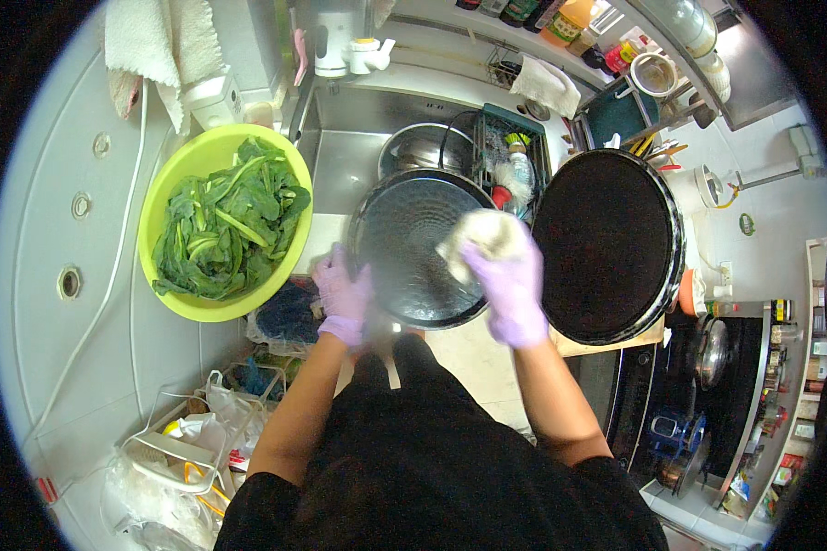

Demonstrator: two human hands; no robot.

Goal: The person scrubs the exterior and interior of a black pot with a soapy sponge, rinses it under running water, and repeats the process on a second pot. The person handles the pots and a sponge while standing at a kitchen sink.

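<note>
My left hand [343, 296], in a lilac glove, grips the left rim of a round dark metal pan [413, 234]. The pan is tilted at the near edge of the sink, and fine rings mark its wet-looking inner face. In my right hand [513, 289], also gloved, is a bunched off-white cloth [486, 237]. The cloth is over the right part of the pan; blur hides whether it touches the surface. Just right of that hand lies a larger round black pan [606, 248] with a worn, whitish rim.
A lime-green basin [153, 275] of leafy greens [231, 220] stands at left. The steel sink [348, 162] holds a metal bowl [427, 148] and a dark green basket [486, 124] with brushes. Bottles line a shelf at upper right. Plastic bags [158, 496] lie lower left; a black cooktop [723, 399] is at right.
</note>
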